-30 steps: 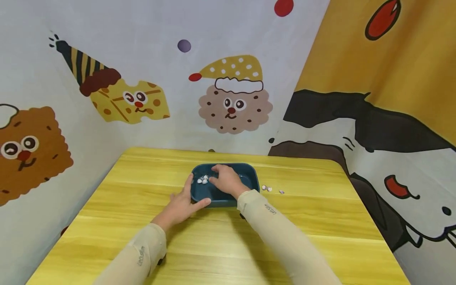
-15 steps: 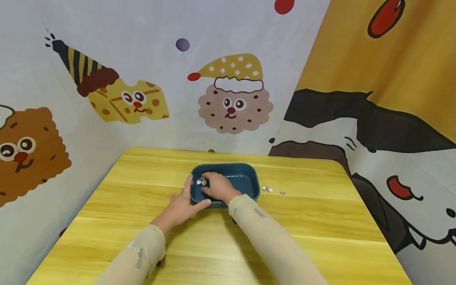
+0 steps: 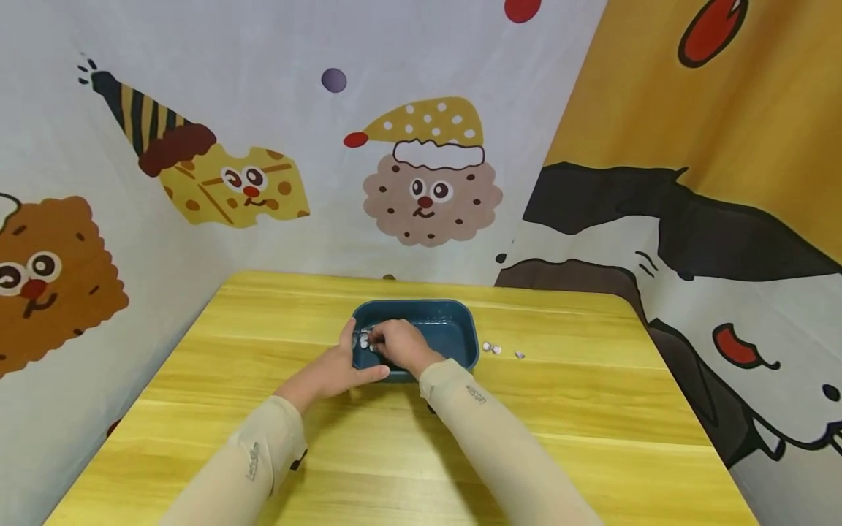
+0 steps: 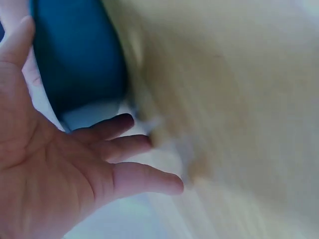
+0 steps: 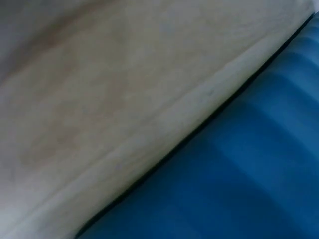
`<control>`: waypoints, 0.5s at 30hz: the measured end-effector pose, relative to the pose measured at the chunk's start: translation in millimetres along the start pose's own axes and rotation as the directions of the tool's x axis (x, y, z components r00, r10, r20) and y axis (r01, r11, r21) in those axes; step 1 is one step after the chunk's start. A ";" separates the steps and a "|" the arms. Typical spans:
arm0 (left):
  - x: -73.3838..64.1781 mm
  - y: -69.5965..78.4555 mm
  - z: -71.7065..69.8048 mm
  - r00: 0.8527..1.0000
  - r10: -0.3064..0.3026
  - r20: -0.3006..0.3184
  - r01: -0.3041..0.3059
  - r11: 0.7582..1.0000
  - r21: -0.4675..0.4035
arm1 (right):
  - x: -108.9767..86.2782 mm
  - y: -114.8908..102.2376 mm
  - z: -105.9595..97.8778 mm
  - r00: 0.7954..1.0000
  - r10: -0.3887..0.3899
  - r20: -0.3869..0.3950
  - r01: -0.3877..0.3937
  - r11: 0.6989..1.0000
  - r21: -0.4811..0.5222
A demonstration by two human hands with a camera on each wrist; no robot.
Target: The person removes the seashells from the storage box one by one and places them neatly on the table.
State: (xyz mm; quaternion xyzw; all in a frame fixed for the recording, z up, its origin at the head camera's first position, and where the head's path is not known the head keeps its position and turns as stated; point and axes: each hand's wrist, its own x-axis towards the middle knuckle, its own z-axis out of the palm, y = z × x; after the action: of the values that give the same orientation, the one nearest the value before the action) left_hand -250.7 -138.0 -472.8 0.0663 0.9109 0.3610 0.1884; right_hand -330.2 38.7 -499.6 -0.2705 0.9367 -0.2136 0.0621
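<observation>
A dark blue-green rectangular tray [image 3: 454,343] stands on the table, with several small whitish shell-like pieces [image 3: 365,342] at its left end. My left hand [image 3: 334,371] is spread at the tray's left front corner, thumb along the front rim and a finger at the left side. In the left wrist view, this hand's [image 4: 55,169] fingers reach out straight beside the tray [image 4: 82,55]. My right hand [image 3: 403,345] is inside the tray, thumb and fingertips drawn together on the pieces, partly hiding them. The right wrist view shows the tray's wall [image 5: 239,169] without the hand.
Just right of the tray, a few more small whitish pieces [image 3: 491,348] lie on the yellow wood-grain table [image 3: 592,394]. A cartoon-printed cloth [image 3: 276,109] hangs behind the table and along its sides.
My right hand has moved left inside the tray to the whitish pieces, and its thumb and fingers have closed together there. My left hand stays at the tray's corner.
</observation>
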 end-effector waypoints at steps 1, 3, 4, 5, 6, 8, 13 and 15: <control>-0.6 1.5 -1.6 1.000 -0.003 0.011 0.003 1.000 -0.008 | 0.2 0.2 -0.1 1.000 -0.001 0.000 0.001 1.000 0.006; -2.0 2.8 -3.6 1.000 -0.012 0.025 0.012 1.000 -0.008 | 0.3 0.6 0.0 1.000 -0.001 0.007 0.001 1.000 0.017; -2.8 3.0 -3.9 0.999 -0.016 0.030 0.017 1.000 -0.010 | 0.3 0.8 0.1 1.000 0.001 0.009 -0.001 1.000 0.021; -3.3 3.0 -4.1 0.999 -0.022 0.031 0.023 1.000 -0.014 | 0.5 1.1 0.5 1.000 0.002 0.008 -0.002 1.000 0.023; -3.9 2.9 -4.1 0.999 -0.026 0.033 0.026 1.000 -0.016 | 0.4 1.5 0.8 1.000 0.004 0.008 -0.004 1.000 0.026; -3.9 2.3 -3.4 0.999 -0.026 0.033 0.027 0.999 -0.023 | 0.5 2.2 1.1 1.000 0.010 0.003 -0.010 1.000 0.028; -5.7 2.5 -2.7 0.999 -0.023 0.032 0.024 0.999 -0.022 | -0.2 2.6 2.6 0.999 0.007 -0.034 -0.006 1.000 0.027; -6.5 1.9 -2.7 0.999 -0.025 0.032 0.025 0.999 -0.019 | -0.6 1.9 3.5 0.999 0.005 -0.054 -0.004 1.000 0.028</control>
State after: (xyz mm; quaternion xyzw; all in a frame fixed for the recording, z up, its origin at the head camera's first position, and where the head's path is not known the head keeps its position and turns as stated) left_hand -245.8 -140.0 -467.7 0.0587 0.9050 0.3664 0.2079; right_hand -329.8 39.2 -503.5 -0.2616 0.9356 -0.2336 0.0410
